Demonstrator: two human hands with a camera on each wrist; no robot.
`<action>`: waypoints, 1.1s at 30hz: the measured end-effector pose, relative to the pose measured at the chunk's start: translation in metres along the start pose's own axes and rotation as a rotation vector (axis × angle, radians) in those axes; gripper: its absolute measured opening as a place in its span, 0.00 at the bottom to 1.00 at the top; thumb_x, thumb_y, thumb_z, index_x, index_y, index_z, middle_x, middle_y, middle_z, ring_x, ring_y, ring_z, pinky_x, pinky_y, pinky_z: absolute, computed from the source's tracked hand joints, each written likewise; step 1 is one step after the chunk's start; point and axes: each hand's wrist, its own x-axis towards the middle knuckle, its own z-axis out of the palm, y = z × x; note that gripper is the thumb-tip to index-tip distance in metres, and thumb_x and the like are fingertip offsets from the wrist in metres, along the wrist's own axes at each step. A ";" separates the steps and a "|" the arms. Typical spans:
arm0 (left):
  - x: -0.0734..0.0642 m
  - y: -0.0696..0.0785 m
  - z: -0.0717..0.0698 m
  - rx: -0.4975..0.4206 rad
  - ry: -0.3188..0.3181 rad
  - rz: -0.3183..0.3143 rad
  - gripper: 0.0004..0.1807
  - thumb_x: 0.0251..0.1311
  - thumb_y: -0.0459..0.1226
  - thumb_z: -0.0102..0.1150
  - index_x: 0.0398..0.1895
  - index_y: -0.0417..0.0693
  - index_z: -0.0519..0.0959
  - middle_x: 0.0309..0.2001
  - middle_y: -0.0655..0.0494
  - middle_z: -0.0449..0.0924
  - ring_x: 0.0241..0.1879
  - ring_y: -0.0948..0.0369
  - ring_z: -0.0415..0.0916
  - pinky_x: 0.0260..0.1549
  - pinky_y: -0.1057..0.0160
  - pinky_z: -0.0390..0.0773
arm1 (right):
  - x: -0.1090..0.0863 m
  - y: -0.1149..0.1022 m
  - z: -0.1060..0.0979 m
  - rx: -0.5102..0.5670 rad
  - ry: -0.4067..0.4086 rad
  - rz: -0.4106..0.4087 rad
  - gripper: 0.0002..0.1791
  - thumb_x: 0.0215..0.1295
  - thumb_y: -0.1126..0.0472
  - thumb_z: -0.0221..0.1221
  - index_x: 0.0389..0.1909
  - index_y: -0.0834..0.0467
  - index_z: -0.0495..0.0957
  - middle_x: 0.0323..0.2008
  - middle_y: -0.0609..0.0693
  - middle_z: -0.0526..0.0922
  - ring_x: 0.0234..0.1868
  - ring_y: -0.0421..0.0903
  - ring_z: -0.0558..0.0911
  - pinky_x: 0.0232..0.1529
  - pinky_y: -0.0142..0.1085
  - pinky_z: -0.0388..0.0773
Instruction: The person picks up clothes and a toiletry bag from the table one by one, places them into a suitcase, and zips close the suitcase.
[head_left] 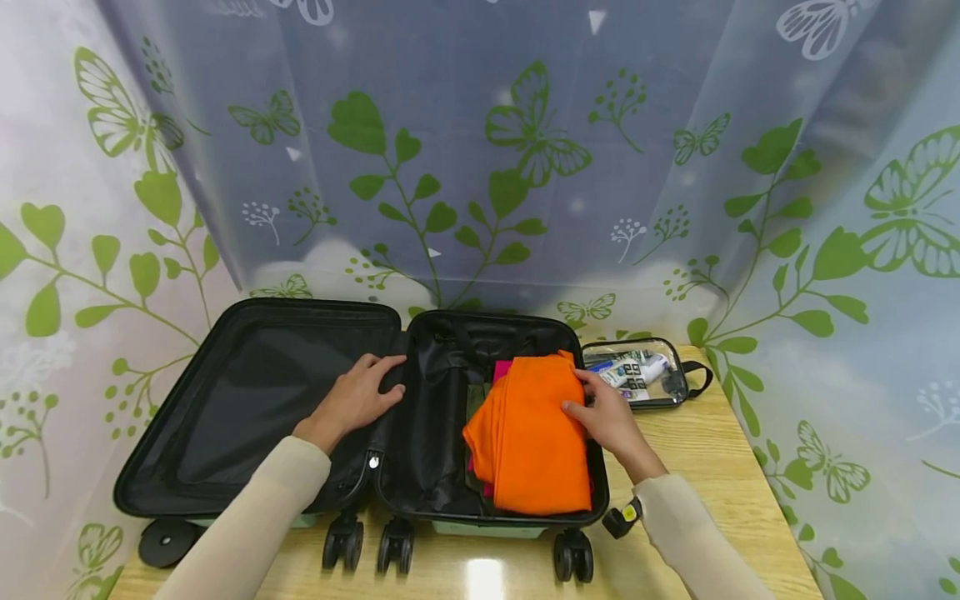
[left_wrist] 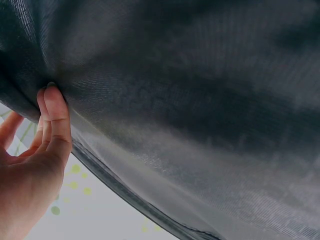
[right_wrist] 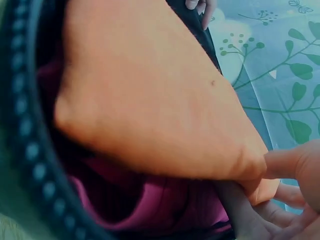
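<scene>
A black-lined suitcase [head_left: 427,450] lies spread open on the table in the head view. Folded orange clothing [head_left: 540,442] sits in its right half, over a magenta garment [right_wrist: 170,205] that peeks out below. My right hand [head_left: 606,418] pinches the orange cloth's right edge; in the right wrist view the thumb is on top and the fingers reach underneath. At the suitcase's middle fold is my left hand [head_left: 356,396], fingers extended. The left wrist view has its fingertips [left_wrist: 56,102] pressing into the dark lining [left_wrist: 165,95] beside the rim.
A clear toiletry pouch [head_left: 651,367] with tubes and a black strap stands right of the suitcase on the wooden table [head_left: 690,450]. Suitcase wheels [head_left: 343,540] stick out toward the front. A patterned curtain [head_left: 450,167] hangs close behind and along both sides.
</scene>
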 end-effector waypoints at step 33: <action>-0.001 0.000 0.001 -0.019 -0.011 -0.016 0.33 0.81 0.49 0.56 0.85 0.57 0.66 0.75 0.36 0.68 0.62 0.32 0.79 0.59 0.30 0.78 | -0.029 -0.020 0.010 -0.388 -0.003 -0.370 0.30 0.69 0.61 0.74 0.70 0.62 0.80 0.76 0.67 0.73 0.76 0.70 0.72 0.75 0.67 0.69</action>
